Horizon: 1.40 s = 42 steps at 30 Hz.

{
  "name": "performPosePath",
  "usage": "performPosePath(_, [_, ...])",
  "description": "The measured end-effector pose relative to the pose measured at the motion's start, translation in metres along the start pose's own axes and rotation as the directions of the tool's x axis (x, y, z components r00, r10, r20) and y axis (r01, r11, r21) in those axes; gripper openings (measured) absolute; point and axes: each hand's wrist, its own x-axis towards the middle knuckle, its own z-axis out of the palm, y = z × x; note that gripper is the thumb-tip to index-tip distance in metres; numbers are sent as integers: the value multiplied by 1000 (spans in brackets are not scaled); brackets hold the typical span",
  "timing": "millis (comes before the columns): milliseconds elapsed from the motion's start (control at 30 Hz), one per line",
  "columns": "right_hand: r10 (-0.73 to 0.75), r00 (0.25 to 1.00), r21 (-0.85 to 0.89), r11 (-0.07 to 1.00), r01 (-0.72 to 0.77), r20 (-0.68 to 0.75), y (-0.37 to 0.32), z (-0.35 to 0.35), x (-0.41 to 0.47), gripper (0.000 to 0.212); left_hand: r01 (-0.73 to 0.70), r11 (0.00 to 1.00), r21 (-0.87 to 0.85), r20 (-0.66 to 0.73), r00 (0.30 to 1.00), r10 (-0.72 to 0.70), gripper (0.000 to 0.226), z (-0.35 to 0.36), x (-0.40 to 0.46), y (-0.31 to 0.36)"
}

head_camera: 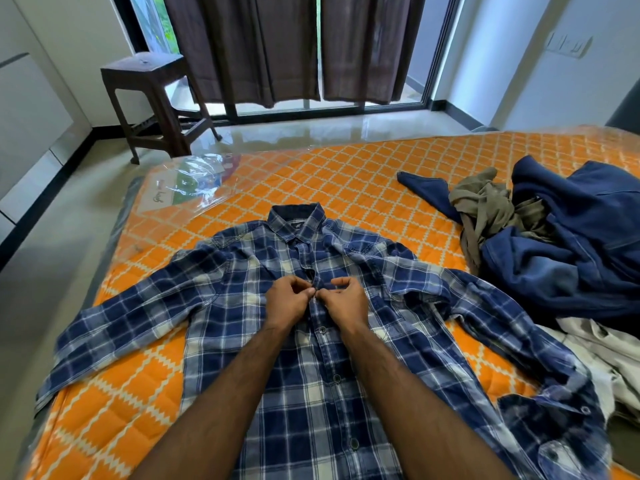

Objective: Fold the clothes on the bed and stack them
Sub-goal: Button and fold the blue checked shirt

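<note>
On the bed point(346, 174), your left hand point(289, 301) and right hand point(346, 299) pinch the plaid shirt point(311, 375) placket at a button. Tugging likely skews the front, so later folds go crooked.

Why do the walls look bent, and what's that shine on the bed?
Head view: the wide lens bows the straight edges; daylight from the window glares off the mattress plastic wrap and floor; the plaid shirt blurs toward the lower corners.

A blue plaid shirt point(311, 341) lies face-up, sleeves spread, beside heaped unfolded clothes point(561, 244).
</note>
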Motion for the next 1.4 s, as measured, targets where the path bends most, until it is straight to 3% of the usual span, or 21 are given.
performPosePath(367, [-49,998,-57,997,47,-33,3,3,-4,36,-136,982,130,-75,986,147,11,9,-9,-5])
performPosePath(700, [55,998,-113,992,-51,26,-10,1,9,37,-341,908,245,-81,926,370,31,12,-19,-6])
performPosePath(767, [38,999,-121,992,-34,28,-9,1,10,34,-317,924,214,-108,932,345,31,14,-19,-6])
performPosePath(900, [-9,999,-129,992,13,31,-3,1,9,30,-138,990,29,-108,984,140,27,12,-10,-4])
performPosePath(1133, [-19,999,-72,997,21,34,-2,0,6,30,-113,993,-28,-50,993,111,23,7,-7,-6])
performPosePath(1267, [-23,988,44,999,16,153,9,-6,7,31,-41,995,-88,-45,998,37,21,10,-4,-5])
performPosePath(1400, [-47,985,74,997,36,164,13,-7,8,30,-49,995,-86,-35,998,46,21,10,-3,-6])
